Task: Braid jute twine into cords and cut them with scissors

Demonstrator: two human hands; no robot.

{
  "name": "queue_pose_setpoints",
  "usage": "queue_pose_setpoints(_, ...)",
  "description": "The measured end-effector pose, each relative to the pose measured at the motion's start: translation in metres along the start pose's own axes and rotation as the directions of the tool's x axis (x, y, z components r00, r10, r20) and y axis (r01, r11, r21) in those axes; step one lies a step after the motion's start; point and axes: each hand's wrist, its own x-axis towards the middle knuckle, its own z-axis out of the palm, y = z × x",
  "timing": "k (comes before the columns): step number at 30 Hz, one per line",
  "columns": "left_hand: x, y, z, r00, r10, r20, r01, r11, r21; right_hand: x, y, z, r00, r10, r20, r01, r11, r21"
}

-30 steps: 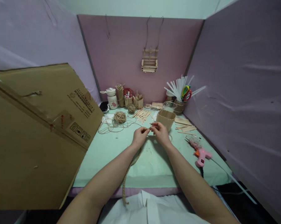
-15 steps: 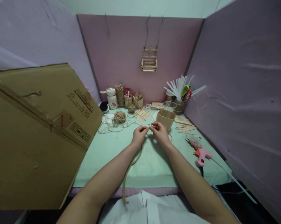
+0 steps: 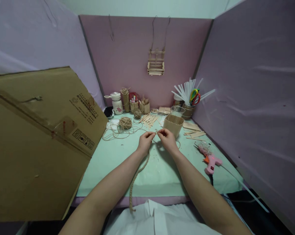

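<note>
My left hand [image 3: 146,142] and my right hand [image 3: 167,139] meet over the middle of the table, both pinching thin jute twine between thumb and fingertips. From beneath my left hand a braided twine cord [image 3: 135,178] runs down past the table's front edge, its knotted end hanging by my shirt. A loose strand curls out to the right of my right hand. Just behind that hand stands a container made of craft sticks [image 3: 174,124]. To the left lies a ball of twine [image 3: 125,122] with loose loops around it.
A pink glue gun [image 3: 212,163] lies at right, a long glue stick in its back. Craft sticks [image 3: 195,133] lie behind it. A pot [image 3: 188,111] holds glue sticks and scissors. A large cardboard box [image 3: 44,140] leans at left. A white bottle [image 3: 117,103] stands at the back.
My right fingers have closed in nearer to my left fingertips on the twine. The braided cord hangs almost as before. Other things stay in place.
</note>
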Motion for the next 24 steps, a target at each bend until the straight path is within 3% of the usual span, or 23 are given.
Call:
queue_pose_setpoints(10, 0.0024, -0.0049, 0.0, 0.978, 0.206, -0.015, -0.204, 0.975, 0.089, -0.0022, -0.0039, -0.0018, 0.999, -0.044, -0.009, 0.043, 0.997, -0.063)
queue_pose_setpoints(15, 0.0021, -0.0059, -0.0006, 0.969, 0.245, -0.011, -0.241, 0.958, 0.158, -0.0025, -0.0044, -0.0012, 1.0, -0.03, 0.007, 0.03, 0.998, -0.049)
queue_pose_setpoints(21, 0.0002, -0.0046, 0.0032, 0.987, 0.156, -0.04, -0.151, 0.981, 0.119, -0.0043, -0.0055, 0.0006, 0.999, -0.04, -0.009, 0.04, 0.996, -0.077)
queue_pose_setpoints(24, 0.0007, -0.0001, 0.0027, 0.996, -0.084, -0.015, 0.083, 0.995, -0.062, -0.0065, -0.0067, 0.0019, 0.996, -0.084, 0.02, 0.086, 0.992, -0.092)
